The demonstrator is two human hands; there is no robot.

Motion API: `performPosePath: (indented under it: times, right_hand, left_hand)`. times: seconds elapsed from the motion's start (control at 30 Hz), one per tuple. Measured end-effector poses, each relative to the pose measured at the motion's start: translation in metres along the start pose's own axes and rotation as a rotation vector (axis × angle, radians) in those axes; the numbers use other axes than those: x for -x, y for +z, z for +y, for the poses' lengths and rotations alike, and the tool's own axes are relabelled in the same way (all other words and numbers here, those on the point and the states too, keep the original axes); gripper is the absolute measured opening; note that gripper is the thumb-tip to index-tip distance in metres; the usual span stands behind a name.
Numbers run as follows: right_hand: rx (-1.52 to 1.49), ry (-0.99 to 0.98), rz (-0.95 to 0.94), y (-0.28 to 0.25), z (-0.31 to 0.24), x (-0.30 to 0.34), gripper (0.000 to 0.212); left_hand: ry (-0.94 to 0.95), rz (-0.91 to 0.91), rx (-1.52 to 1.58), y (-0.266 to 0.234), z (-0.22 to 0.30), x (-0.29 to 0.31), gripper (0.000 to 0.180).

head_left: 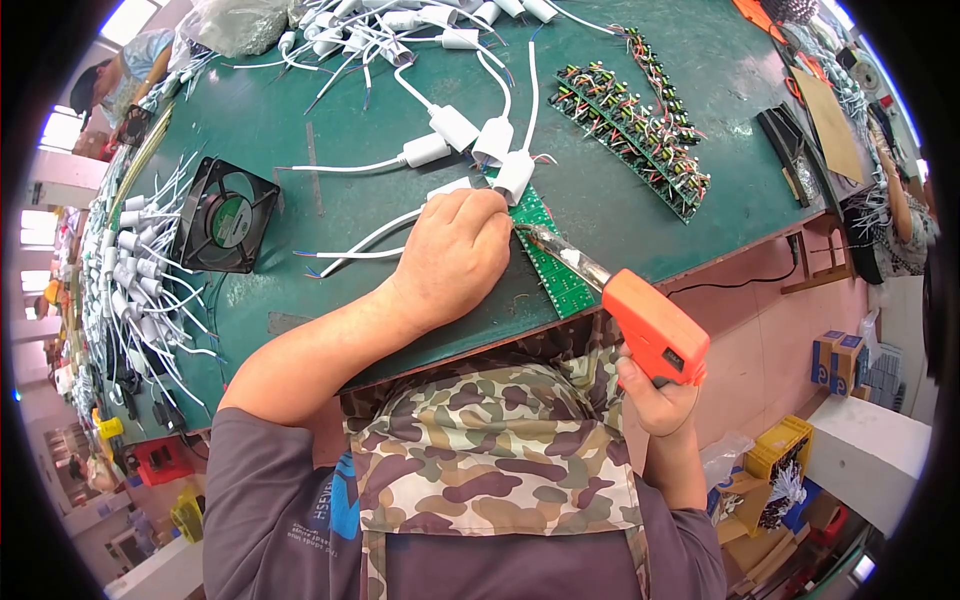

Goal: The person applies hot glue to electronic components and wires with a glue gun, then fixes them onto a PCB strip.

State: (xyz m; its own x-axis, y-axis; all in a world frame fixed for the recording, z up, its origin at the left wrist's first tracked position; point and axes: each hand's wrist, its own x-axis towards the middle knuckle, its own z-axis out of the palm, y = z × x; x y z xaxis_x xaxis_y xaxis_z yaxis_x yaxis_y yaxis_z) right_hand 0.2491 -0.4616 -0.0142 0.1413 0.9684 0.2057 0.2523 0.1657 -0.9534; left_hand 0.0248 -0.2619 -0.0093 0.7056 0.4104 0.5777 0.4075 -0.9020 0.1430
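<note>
My right hand (pixel 660 402) is wrapped round the grip of an orange soldering gun (pixel 652 322). Its metal barrel slants up and left, with the tip at a green circuit board strip (pixel 562 275) near the table's front edge. My left hand (pixel 455 252) lies at the board's left side, its fingers curled closed close to the tip. What they pinch is hidden. Just beyond the fingers, a white cylindrical housing (pixel 515 177) with a white cable leans over the board's far end. More white housings (pixel 427 150) with cables lie around it, some partly behind my left hand.
A black fan (pixel 228 215) stands left on the green table (pixel 370 110). Heaps of white cabled housings (pixel 130 270) lie along the left edge and at the back. Wired circuit boards (pixel 635 135) rest at the right. A black cord (pixel 735 285) hangs by the front edge.
</note>
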Motion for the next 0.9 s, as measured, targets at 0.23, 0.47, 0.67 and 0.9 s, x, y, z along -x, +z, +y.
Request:
performPosePath:
  times: [0.23,0.47,0.67,0.9]
  right_hand:
    - [-0.04,0.002,0.031,0.0034,-0.0054,-0.006,0.033]
    - [-0.109,-0.033,0.111,-0.0001,-0.007,-0.0026,0.039]
    - [-0.161,-0.064,0.157,0.0027,-0.0087,-0.0089,0.044]
    - [-0.149,-0.065,0.136,0.0002,-0.0093,-0.0097,0.045]
  left_hand:
    - [-0.004,0.001,0.002,0.0022,0.0002,0.0007,0.018]
    - [-0.013,0.006,-0.002,0.0009,-0.0001,0.0014,0.018]
    - [-0.016,0.001,0.011,0.0001,-0.0002,0.0005,0.018]
    - [-0.02,-0.002,0.003,-0.0013,0.0008,0.0004,0.017]
